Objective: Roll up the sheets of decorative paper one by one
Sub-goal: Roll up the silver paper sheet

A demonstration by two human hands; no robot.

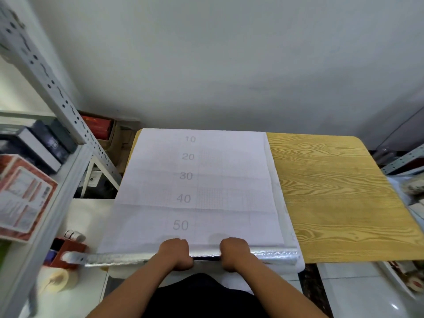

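- Close to the near edge of the wooden table [339, 198], the sheet of decorative paper [195, 187] lies backing side up — a white grid face printed with the numbers 10 to 50 running toward the person.
- Its near end is turned over into a low silver roll [270, 254], embossed and shiny, which runs across the table's front edge and sticks out past the sheet on the left.
- Left hand [175, 253]: fingers curled over the top of the roll, knuckles up, gripping it just left of the middle.
- Right hand [234, 252]: the same hold — fingers wrapped over the roll, a short gap apart from the left hand.
- More white sheets [281, 203] lie under the top one; their edges show along its right side and at the near right corner.
- To the right of the paper the table's yellow wood grain is bare.
- On the left stands a grey metal shelf rack [57, 97] with boxes [25, 193] on it.
- Below the rack, near the roll's left end, sits a red tape dispenser [68, 253], with a roll of tape [57, 282] nearer the camera.
- Behind the table is a plain pale wall [229, 53].
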